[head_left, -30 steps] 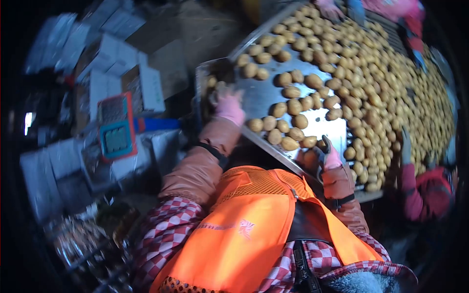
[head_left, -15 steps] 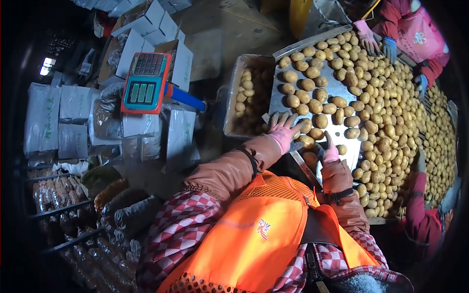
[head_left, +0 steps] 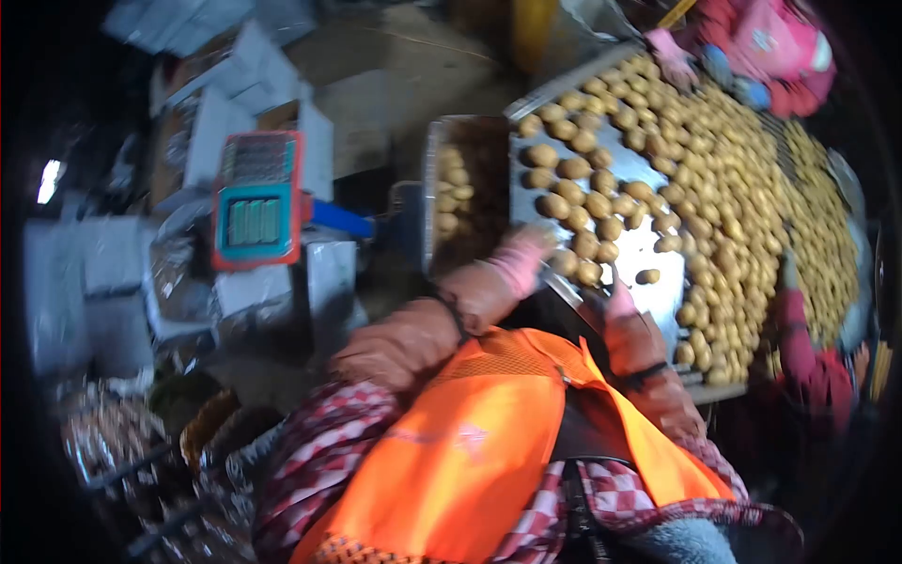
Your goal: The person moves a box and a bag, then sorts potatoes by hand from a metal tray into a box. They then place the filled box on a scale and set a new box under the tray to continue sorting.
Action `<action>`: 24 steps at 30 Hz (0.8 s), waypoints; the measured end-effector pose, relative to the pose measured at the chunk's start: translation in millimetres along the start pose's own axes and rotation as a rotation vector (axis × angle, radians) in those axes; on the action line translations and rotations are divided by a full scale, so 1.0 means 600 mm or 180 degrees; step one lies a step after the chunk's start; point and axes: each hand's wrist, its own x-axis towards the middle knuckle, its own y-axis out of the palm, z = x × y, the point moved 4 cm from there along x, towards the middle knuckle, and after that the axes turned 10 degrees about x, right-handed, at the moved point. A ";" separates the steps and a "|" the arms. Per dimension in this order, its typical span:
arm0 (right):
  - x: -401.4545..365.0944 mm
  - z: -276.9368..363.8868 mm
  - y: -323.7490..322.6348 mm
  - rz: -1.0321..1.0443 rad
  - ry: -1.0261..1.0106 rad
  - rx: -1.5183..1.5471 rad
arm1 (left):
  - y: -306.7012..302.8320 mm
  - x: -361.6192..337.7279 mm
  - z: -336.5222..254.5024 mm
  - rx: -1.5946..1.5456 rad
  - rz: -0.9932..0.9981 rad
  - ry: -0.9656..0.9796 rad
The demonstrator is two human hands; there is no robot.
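Observation:
Many potatoes (head_left: 728, 207) lie spread over a metal table (head_left: 665, 305). My left hand (head_left: 533, 246), in a pink and grey glove, is at the table's near left corner, beside the nearest potatoes; motion smears its fingers. My right hand (head_left: 620, 296), also gloved in pink, is low over the table's near edge, below a few loose potatoes, with its fingers mostly hidden or blurred. Just left of the table stands an open box (head_left: 430, 197) with potatoes (head_left: 454, 193) inside.
A scale display (head_left: 256, 221) on a blue arm stands at the left, among white boxes (head_left: 113, 254). A co-worker in pink (head_left: 770, 42) reaches in at the top right. Another co-worker's red sleeve (head_left: 797, 329) is at the right. Wrapped packs lie at the lower left.
The view has shifted and blurred. My left hand has drawn back slightly from the potatoes, and its spread fingers are now smeared. Some potatoes near my hands have changed position.

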 end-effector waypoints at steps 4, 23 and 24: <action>0.019 0.000 0.075 0.0112 -0.0028 -0.0200 | -0.124 -0.052 0.102 -0.0347 -0.1385 -0.0151; 0.151 0.186 0.229 -0.0980 -0.3044 -0.3890 | -0.186 -0.308 0.354 -0.0135 -0.0598 -0.1862; 0.138 0.180 0.236 -0.0967 -0.2403 -0.3956 | -0.175 -0.317 0.356 -0.0193 -0.0774 -0.1673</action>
